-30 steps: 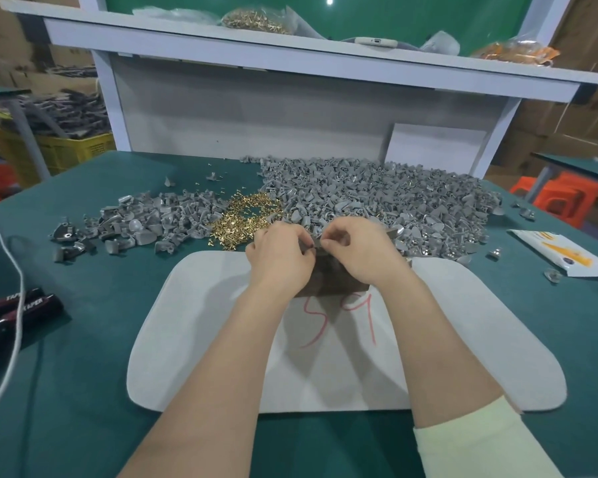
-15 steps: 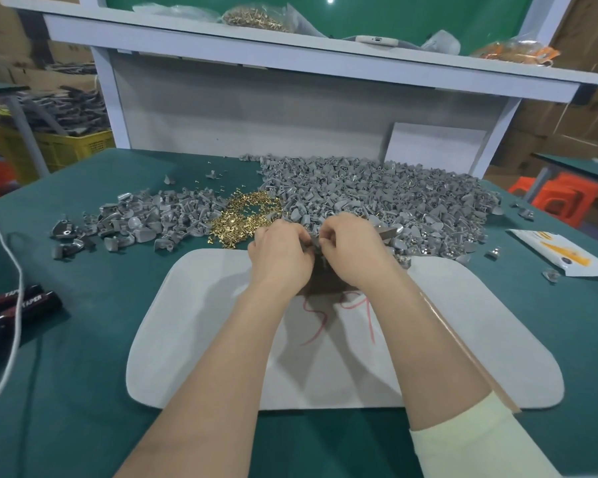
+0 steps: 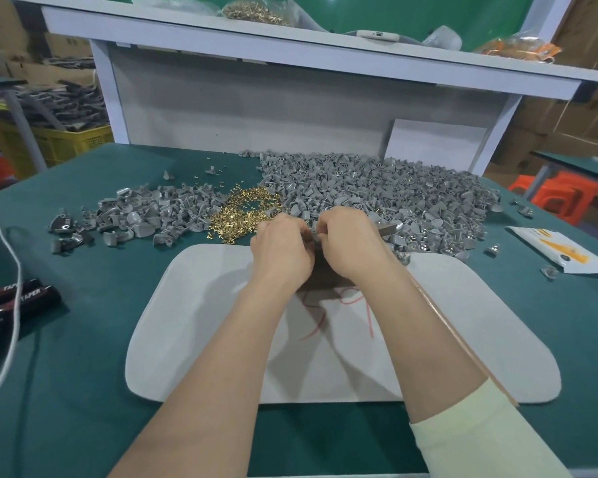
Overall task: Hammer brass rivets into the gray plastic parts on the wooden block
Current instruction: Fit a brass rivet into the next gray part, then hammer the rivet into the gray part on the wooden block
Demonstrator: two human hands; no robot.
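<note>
Fingers (image 3: 301,232) of both my hands are curled, tips meeting, pinching a small gray plastic part (image 3: 315,238). My left hand (image 3: 283,251) and right hand (image 3: 354,248) touch. The right also grips the hammer (image 3: 463,343), handle back along my forearm, head past the knuckles. Under the hands is the wooden block (image 3: 325,276), at the far edge of the white mat (image 3: 204,322), mid-tabletop (image 3: 83,357). Just beyond lies the brass rivets (image 3: 246,212) pile, with a small gray pile (image 3: 145,215) to its left and a big gray pile (image 3: 394,191) toward the far edge.
</note>
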